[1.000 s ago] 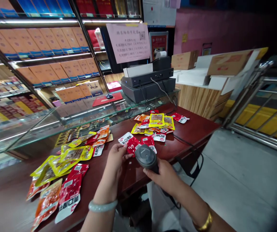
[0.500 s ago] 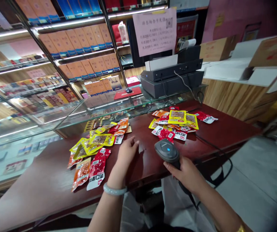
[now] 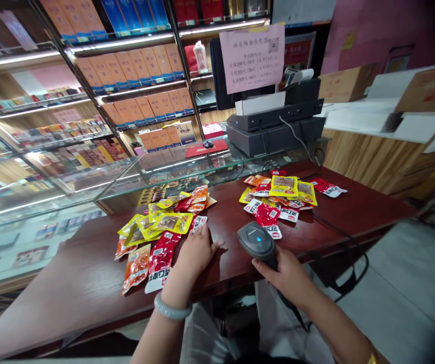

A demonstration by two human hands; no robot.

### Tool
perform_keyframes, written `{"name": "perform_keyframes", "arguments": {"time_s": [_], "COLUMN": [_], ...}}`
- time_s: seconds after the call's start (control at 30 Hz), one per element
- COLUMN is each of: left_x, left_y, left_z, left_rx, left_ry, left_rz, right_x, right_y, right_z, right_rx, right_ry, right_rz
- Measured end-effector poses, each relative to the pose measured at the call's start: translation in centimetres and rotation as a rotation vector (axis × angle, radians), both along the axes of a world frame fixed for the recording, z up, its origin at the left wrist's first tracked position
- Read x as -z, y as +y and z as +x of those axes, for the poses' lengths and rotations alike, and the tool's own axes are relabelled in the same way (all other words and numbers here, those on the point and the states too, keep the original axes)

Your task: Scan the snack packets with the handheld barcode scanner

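Observation:
My right hand [image 3: 286, 275] grips a dark grey barcode scanner [image 3: 257, 241] by its handle, its head over the table's front edge. My left hand [image 3: 197, 248] lies flat on the dark red table [image 3: 88, 283] with fingers spread, its fingertips touching a red-and-white snack packet [image 3: 198, 222] at the edge of the left pile [image 3: 157, 227] of yellow, orange and red packets. A second pile of packets [image 3: 281, 194] lies to the right, beyond the scanner. A red packet [image 3: 268, 218] sits just past the scanner head.
A glass display counter [image 3: 88, 187] runs behind the table, with stocked shelves [image 3: 134, 65] beyond. A black cash register [image 3: 274, 124] with a pink notice [image 3: 251, 58] stands at the back. A black cable [image 3: 339, 232] crosses the table's right side. Cardboard boxes [image 3: 392, 96] sit on a wooden counter.
My left hand let go of the red packet it held a second ago and moved left onto the table by the left pile. The scanner stayed in my right hand.

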State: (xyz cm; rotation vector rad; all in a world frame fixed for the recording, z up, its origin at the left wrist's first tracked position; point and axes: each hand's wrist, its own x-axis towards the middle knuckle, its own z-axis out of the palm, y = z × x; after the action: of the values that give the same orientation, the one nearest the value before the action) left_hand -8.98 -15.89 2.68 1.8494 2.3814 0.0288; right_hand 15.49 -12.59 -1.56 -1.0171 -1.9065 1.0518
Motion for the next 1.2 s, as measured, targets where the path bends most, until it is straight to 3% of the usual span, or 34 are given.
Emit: {"name": "perform_keyframes", "arguments": {"time_s": [0.13,0.23,0.3,0.43,0.53,0.6,0.83,1.0,1.2], "left_x": [0.3,0.8,1.1,1.5,1.6,1.5,1.7,1.4,2.3], "left_y": [-3.2,-4.4,-4.6,-4.7,-4.6,-4.4,-3.6,-3.1,-1.9], "left_z": [1.2,1.1,0.7,-0.5,-1.4,-2.0,-3.2,-3.6,-2.2], "left_rx": [0.091,0.006,-0.06,-0.23,-0.437,-0.5,-0.474,-0.42,-0.383], "left_ry": [-0.223,-0.33,-0.273,0.043,0.224,0.278,0.277,0.14,-0.324], "left_rz": [0.048,0.129,0.251,0.432,0.362,0.287,0.194,0.218,0.398], "right_x": [-0.2,-0.3,-0.2,0.1,0.2,0.1,0.1,-0.1,-1.2], "right_y": [-0.3,-0.3,-0.3,-0.4,-0.4,-0.5,-0.7,-0.7,-0.3], "right_z": [0.2,0.4,0.6,0.9,1.0,1.0,0.4,0.0,-0.8], "right_rx": [-0.031,-0.035,-0.038,-0.03,-0.034,-0.035,-0.05,-0.069,-0.105], "right_ry": [-0.003,-0.011,-0.018,-0.013,-0.008,-0.009,-0.028,-0.043,0.065], "right_rz": [-0.012,0.0,0.005,0.007,-0.007,-0.013,-0.012,-0.016,-0.007]}}
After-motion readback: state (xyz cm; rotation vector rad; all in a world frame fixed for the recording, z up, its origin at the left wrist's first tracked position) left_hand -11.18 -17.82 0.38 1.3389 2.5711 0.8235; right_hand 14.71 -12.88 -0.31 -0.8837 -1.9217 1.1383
